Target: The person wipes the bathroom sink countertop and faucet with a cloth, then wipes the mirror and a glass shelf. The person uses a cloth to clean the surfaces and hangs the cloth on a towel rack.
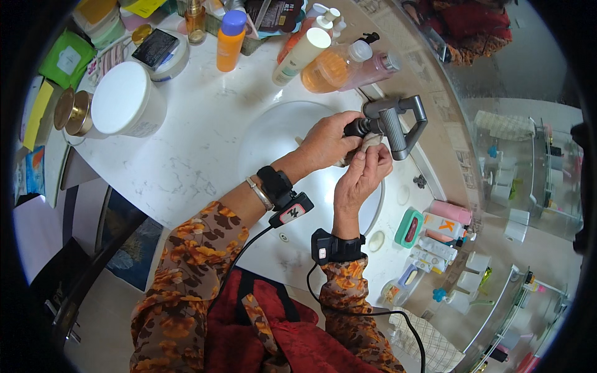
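My left hand (326,140) reaches over the white wash basin (273,123) and grips the black nozzle end (357,127) of a grey metal faucet (394,130). Just below it, my right hand (364,173) pinches a pale cloth (372,141) and presses it against the underside of the spout. More of the cloth is bunched beneath my left hand, mostly hidden by the fingers. The faucet's looped handle stands to the right of both hands. Each wrist wears a black strap with a small device and a cable.
Bottles, including an orange one with a blue cap (231,41), line the back of the marbled counter (196,158). A white tub (128,99) stands at left. On the right are a green soap dish (409,227) and several tubes (436,247). A mirror (527,154) borders the counter.
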Available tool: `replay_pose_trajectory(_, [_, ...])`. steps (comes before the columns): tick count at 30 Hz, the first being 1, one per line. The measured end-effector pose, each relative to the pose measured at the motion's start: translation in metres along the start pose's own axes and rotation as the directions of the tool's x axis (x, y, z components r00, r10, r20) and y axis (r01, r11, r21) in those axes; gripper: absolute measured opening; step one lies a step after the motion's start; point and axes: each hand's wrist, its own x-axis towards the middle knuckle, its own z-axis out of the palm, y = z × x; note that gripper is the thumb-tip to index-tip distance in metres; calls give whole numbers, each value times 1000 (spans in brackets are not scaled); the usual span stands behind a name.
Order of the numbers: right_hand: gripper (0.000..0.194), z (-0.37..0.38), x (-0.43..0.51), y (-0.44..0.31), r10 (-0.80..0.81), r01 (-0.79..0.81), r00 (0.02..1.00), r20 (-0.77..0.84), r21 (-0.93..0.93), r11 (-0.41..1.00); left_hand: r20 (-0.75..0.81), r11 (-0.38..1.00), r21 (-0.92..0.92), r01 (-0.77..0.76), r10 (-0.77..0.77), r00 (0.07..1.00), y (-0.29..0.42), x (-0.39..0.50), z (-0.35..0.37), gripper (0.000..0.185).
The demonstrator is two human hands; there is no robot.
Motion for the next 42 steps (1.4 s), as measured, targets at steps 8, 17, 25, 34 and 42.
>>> replay_pose_trajectory(8, [16,-11,19,-4,257,-291,957,138,447,846,151,992,-122,40,-21,988,2,-3,-11,51])
replay_pose_trajectory(17, [25,16,33,-11,358,-301,931,-72,403,864,169,963,-257,81,-37,985,-3,-7,-8,53])
replay_pose_trajectory(25, [45,31,38,-23,541,-456,832,123,707,540,125,979,-199,54,-30,992,5,-12,-11,49])
replay_pose_trajectory(34, [33,37,43,-25,473,-392,879,64,663,638,14,990,-129,-64,67,998,3,-14,-9,41])
replay_pose_trajectory(42, [29,43,43,-21,501,-390,864,49,695,604,-51,982,-139,-128,122,991,-3,-13,-3,42])
